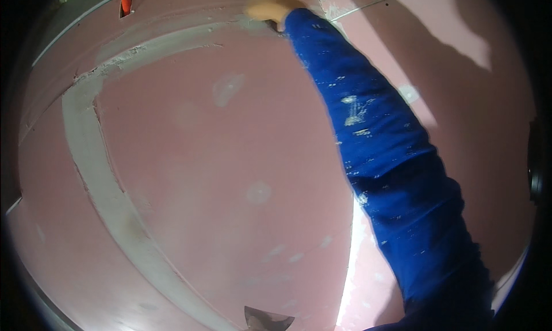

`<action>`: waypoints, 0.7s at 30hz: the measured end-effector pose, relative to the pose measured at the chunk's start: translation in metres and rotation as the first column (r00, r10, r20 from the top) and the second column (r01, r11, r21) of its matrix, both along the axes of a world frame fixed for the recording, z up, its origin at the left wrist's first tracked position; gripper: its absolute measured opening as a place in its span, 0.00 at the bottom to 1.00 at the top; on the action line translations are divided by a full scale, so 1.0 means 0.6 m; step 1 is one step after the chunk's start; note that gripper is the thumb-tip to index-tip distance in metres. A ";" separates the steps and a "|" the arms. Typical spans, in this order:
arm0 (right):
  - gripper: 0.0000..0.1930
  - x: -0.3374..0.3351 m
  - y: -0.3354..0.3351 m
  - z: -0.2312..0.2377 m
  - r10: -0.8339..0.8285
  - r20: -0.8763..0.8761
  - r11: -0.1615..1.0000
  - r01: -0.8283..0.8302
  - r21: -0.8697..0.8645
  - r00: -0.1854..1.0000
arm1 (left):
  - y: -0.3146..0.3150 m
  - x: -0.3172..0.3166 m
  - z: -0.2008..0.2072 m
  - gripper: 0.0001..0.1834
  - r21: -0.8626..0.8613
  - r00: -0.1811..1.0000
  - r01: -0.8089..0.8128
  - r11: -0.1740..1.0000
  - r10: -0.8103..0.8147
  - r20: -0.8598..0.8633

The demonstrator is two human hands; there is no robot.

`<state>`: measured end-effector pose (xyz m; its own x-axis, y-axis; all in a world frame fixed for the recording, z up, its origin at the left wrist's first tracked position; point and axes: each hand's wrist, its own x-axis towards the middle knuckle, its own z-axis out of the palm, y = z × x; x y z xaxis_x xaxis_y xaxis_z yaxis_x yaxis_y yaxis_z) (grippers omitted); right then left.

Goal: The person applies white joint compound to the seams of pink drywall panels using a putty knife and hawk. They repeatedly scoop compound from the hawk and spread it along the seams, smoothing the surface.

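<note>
My right arm, in a blue sleeve spotted with pale plaster, reaches up across the view. At the top, my right hand [269, 7] is closed on a dark flat tool [276, 26], perhaps a wide filling knife; only its edges show past the blurred hand. The tool lies at the band of grey filler [155, 43] along the upper seam of the pink plasterboard [241, 135]. From the lower edge pokes a dark, flared blade [268, 319] like a putty knife's; whatever holds it is out of sight. My left hand is not in view.
Another grey filler strip [109, 181] runs down the left side, with rough edges. Round filled spots [259, 192] dot the board. An orange-red piece [126, 0] sticks out of a slot at upper left. A white seam [348, 273] shows beside my sleeve; shadows cross the right side.
</note>
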<state>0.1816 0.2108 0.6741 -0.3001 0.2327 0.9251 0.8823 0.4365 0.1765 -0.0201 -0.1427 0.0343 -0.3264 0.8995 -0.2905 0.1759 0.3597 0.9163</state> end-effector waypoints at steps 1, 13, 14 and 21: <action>0.21 -0.056 -0.015 -0.008 0.041 -0.190 0.999 -0.036 0.029 0.981 | 0.002 -0.002 -0.001 0.34 0.006 1.000 0.003 1.000 -0.003 0.001; 0.21 0.030 -0.056 0.015 0.420 -0.139 0.890 -0.437 -0.131 0.897 | 0.038 -0.018 -0.096 0.36 0.069 0.986 0.138 0.988 -0.144 0.089; 0.20 0.059 -0.046 0.022 0.424 -0.230 0.841 -0.474 -0.259 0.876 | 0.044 -0.024 -0.115 0.36 0.076 0.980 0.165 0.983 -0.172 0.101; 0.20 -0.054 0.004 0.022 -0.087 0.222 0.966 0.028 0.256 0.971 | 0.056 -0.029 -0.187 0.39 0.314 0.925 0.081 0.946 -0.189 0.330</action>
